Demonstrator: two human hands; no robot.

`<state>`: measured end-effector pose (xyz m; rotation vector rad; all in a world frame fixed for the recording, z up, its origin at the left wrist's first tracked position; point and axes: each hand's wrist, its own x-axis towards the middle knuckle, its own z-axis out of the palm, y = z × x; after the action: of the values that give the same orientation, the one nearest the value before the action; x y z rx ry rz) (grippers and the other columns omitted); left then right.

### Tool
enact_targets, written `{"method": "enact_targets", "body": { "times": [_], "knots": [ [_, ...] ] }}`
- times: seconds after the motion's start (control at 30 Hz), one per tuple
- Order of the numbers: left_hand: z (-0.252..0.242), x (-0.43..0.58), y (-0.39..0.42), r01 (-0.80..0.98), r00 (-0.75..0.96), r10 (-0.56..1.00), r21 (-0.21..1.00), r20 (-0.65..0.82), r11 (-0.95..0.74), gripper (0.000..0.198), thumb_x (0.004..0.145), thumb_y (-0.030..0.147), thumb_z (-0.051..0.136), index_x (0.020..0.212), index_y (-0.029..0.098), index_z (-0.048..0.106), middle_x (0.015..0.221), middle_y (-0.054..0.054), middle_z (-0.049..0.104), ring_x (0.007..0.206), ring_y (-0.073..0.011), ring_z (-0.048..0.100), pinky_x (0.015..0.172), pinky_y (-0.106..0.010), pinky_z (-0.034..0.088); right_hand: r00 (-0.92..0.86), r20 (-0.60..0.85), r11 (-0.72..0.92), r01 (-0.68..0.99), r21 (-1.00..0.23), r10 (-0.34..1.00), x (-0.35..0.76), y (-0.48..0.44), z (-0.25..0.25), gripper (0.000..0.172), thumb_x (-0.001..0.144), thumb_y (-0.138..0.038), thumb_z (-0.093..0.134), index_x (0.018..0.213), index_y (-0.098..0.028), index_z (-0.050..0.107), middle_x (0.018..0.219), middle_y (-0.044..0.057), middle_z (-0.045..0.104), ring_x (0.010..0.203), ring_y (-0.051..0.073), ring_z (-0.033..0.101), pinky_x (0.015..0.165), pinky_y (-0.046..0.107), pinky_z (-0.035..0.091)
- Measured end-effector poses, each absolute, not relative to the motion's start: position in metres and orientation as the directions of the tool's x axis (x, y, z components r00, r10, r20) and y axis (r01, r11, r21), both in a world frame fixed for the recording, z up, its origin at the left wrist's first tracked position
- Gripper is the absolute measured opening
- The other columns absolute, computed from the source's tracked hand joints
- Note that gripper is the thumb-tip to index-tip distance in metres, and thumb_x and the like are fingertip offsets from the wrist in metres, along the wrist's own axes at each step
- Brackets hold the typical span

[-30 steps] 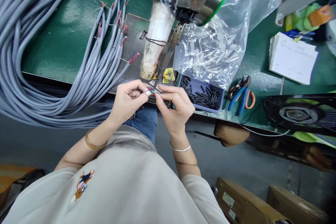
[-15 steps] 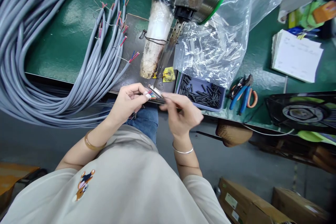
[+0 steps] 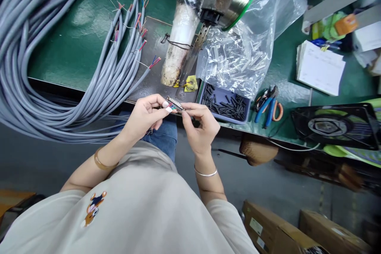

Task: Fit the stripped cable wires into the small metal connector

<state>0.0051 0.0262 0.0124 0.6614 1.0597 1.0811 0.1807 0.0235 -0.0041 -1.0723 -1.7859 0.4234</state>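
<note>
My left hand [image 3: 149, 113] pinches a small metal connector [image 3: 174, 103] with a row of pins, and thin coloured wires show at its pin side. On the connector's right end the thumb and fingers of my right hand [image 3: 201, 121] are closed; the fingertips hide part of it. Both hands are held at the table's front edge, above my lap. Just beyond them, the soldering iron [image 3: 190, 61] points down beside a white, scorched tube [image 3: 177, 43]. A yellow piece [image 3: 191, 83] lies under its tip.
Grey cables [image 3: 98, 87] with stripped ends fill the left side. To the right are a purple tray [image 3: 245, 117] of black sleeves, a plastic bag [image 3: 238, 47] of metal pieces, cutters [image 3: 269, 107], a paper stack [image 3: 321, 67] and a black fan [image 3: 330, 125]. A solder spool [image 3: 242, 2] stands behind.
My right hand, blurred before, has come in to the left and now grips the connector's right end. My left hand keeps its pinch. The view has shifted slightly.
</note>
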Motion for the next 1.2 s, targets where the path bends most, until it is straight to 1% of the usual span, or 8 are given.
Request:
{"method": "enact_targets", "body": {
  "times": [0.07, 0.23, 0.33, 0.47, 0.57, 0.77, 0.93, 1.2],
  "knots": [
    [0.012, 0.006, 0.026, -0.381, 0.067, 0.935, 0.857, -0.348, 0.347, 0.029, 0.064, 0.028, 0.087, 0.069, 0.015, 0.061, 0.061, 0.004, 0.062, 0.032, -0.0016, 0.043, 0.031, -0.016, 0.028, -0.114, 0.572, 0.546, 0.492, -0.678, 0.812, 0.176, 0.024, -0.005, 0.01, 0.094, -0.014, 0.067, 0.089, -0.023, 0.065, 0.096, 0.003, 0.081, 0.089, 0.017, 0.079, 0.076, 0.031, 0.066],
    [0.012, 0.009, 0.029, -0.363, -0.018, 0.948, 0.886, -0.317, 0.29, 0.026, 0.065, 0.025, 0.085, 0.067, 0.016, 0.061, 0.056, 0.006, 0.056, 0.034, -0.0009, 0.041, 0.033, -0.015, 0.027, -0.204, 0.707, 0.655, 0.606, -0.452, 0.677, 0.171, 0.027, -0.006, 0.017, 0.092, -0.008, 0.067, 0.096, -0.024, 0.066, 0.102, 0.005, 0.083, 0.088, 0.017, 0.081, 0.076, 0.029, 0.066],
    [0.014, 0.011, 0.031, -0.356, -0.044, 0.949, 0.892, -0.313, 0.278, 0.025, 0.064, 0.024, 0.084, 0.065, 0.016, 0.06, 0.055, 0.006, 0.055, 0.034, -0.001, 0.039, 0.033, -0.016, 0.026, -0.242, 0.735, 0.687, 0.612, -0.392, 0.634, 0.17, 0.03, -0.005, 0.018, 0.092, -0.007, 0.066, 0.097, -0.024, 0.064, 0.101, 0.006, 0.083, 0.087, 0.017, 0.081, 0.075, 0.026, 0.066],
    [0.015, 0.012, 0.034, -0.349, -0.074, 0.95, 0.9, -0.305, 0.261, 0.023, 0.062, 0.02, 0.081, 0.064, 0.017, 0.058, 0.057, 0.006, 0.056, 0.035, -0.0011, 0.039, 0.033, -0.016, 0.024, -0.234, 0.713, 0.676, 0.598, -0.43, 0.66, 0.17, 0.032, -0.003, 0.018, 0.09, -0.007, 0.067, 0.09, -0.023, 0.061, 0.102, 0.007, 0.083, 0.088, 0.017, 0.08, 0.075, 0.027, 0.065],
    [0.015, 0.013, 0.035, -0.33, -0.088, 0.952, 0.911, -0.292, 0.248, 0.021, 0.063, 0.019, 0.078, 0.065, 0.018, 0.058, 0.055, 0.007, 0.053, 0.036, -0.0013, 0.037, 0.033, -0.017, 0.024, -0.248, 0.702, 0.679, 0.588, -0.44, 0.668, 0.171, 0.034, -0.002, 0.019, 0.09, -0.007, 0.066, 0.087, -0.024, 0.059, 0.105, 0.007, 0.082, 0.089, 0.017, 0.08, 0.074, 0.028, 0.065],
    [0.014, 0.014, 0.038, -0.293, -0.105, 0.957, 0.928, -0.271, 0.231, 0.018, 0.064, 0.018, 0.076, 0.064, 0.018, 0.057, 0.057, 0.006, 0.054, 0.037, -0.0012, 0.037, 0.033, -0.017, 0.024, -0.246, 0.697, 0.683, 0.568, -0.459, 0.673, 0.172, 0.038, -0.001, 0.021, 0.088, -0.005, 0.067, 0.087, -0.024, 0.058, 0.105, 0.007, 0.082, 0.09, 0.016, 0.08, 0.076, 0.028, 0.064],
    [0.014, 0.015, 0.04, -0.266, -0.124, 0.962, 0.942, -0.243, 0.203, 0.014, 0.064, 0.016, 0.073, 0.065, 0.017, 0.058, 0.056, 0.007, 0.052, 0.037, -0.0011, 0.037, 0.034, -0.015, 0.026, -0.223, 0.683, 0.669, 0.547, -0.503, 0.696, 0.173, 0.041, -0.002, 0.017, 0.09, -0.008, 0.067, 0.088, -0.024, 0.061, 0.106, 0.006, 0.082, 0.092, 0.017, 0.08, 0.078, 0.03, 0.064],
    [0.01, 0.014, 0.04, -0.239, -0.13, 0.968, 0.954, -0.216, 0.18, 0.014, 0.067, 0.014, 0.071, 0.068, 0.017, 0.058, 0.055, 0.008, 0.051, 0.037, -0.0006, 0.037, 0.035, -0.014, 0.028, -0.224, 0.679, 0.668, 0.541, -0.51, 0.7, 0.173, 0.043, -0.003, 0.019, 0.089, -0.007, 0.069, 0.088, -0.024, 0.061, 0.106, 0.006, 0.082, 0.092, 0.017, 0.079, 0.078, 0.03, 0.065]
  ]
}}
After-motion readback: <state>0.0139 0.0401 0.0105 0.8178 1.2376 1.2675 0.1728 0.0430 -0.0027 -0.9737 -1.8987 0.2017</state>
